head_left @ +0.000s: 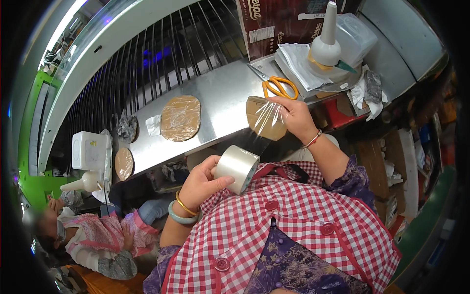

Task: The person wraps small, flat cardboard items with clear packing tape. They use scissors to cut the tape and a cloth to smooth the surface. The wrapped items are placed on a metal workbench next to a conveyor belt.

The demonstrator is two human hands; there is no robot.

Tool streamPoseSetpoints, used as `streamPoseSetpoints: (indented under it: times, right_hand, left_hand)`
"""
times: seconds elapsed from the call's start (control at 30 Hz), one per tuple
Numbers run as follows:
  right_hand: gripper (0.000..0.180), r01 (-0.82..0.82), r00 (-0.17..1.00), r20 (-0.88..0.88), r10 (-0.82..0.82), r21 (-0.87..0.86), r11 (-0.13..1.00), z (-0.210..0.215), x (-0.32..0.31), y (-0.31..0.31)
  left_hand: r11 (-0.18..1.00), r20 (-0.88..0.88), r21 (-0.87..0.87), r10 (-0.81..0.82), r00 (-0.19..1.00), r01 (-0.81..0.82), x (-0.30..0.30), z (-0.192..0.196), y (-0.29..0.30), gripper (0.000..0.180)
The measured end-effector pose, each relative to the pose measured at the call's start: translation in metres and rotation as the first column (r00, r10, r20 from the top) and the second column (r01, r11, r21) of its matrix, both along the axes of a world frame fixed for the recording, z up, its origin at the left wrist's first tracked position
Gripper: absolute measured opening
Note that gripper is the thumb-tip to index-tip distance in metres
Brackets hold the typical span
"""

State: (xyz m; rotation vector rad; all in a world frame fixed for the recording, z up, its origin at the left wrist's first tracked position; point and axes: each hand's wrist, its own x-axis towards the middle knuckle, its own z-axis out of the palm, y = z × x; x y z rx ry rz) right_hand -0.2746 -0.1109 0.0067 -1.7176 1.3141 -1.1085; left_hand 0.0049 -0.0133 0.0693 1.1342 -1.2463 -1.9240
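Observation:
My left hand (198, 183) grips a wide roll of clear packing tape (236, 169) close to my apron, its fingers around the near side of the roll. A strip of the clear tape stretches from the roll to a rounded piece of brown cardboard (259, 117). My right hand (299, 120) pinches this cardboard at its right side, above the metal counter's near edge. Shiny wrinkled film shows across the cardboard by my fingers. Just beyond that hand lie scissors (279, 87) with orange handles. A larger rounded cardboard piece (181, 118), covered in clear tape, rests flat on the counter to the left.
The metal counter (218, 110) runs along black bars (166, 51). At the back right stand a dark red box (274, 34) and a white cone-nozzled bottle (325, 46) beside papers. Another taped cardboard piece (124, 164) lies at the left end, near a co-worker (105, 232).

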Motion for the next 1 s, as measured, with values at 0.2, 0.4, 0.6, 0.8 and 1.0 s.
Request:
streamPoseSetpoints:
  times: [0.2, 0.4, 0.6, 0.8, 1.0]
  right_hand:
    - [0.025, -0.160, 0.937, 0.345, 0.056, 0.282, 0.946, 0.012, 0.020, 0.009]
    - [0.025, -0.158, 0.842, 0.538, -0.051, 0.335, 0.929, 0.014, 0.030, 0.017]
    - [0.020, -0.052, 0.842, 0.529, -0.106, 0.275, 0.960, 0.014, 0.037, 0.017]
    - [0.016, 0.304, 0.952, 0.133, -0.276, -0.305, 0.903, 0.008, 0.035, 0.003]
    - [0.015, 0.143, 0.915, 0.383, -0.129, -0.010, 0.990, 0.011, 0.047, 0.007]
  left_hand:
    - [0.992, 0.110, -0.019, 0.127, 0.986, -0.126, -0.013, -0.009, 0.001, 0.041]
    - [0.986, 0.038, 0.095, 0.130, 0.991, -0.134, -0.013, -0.024, -0.003, 0.045]
    - [0.987, -0.048, 0.143, 0.086, 0.995, -0.078, -0.020, -0.033, -0.011, 0.059]
    - [0.970, -0.305, 0.239, 0.112, 0.946, -0.038, -0.020, -0.019, -0.011, 0.060]
    - [0.972, -0.173, 0.222, 0.113, 0.978, -0.073, -0.026, -0.037, -0.018, 0.058]
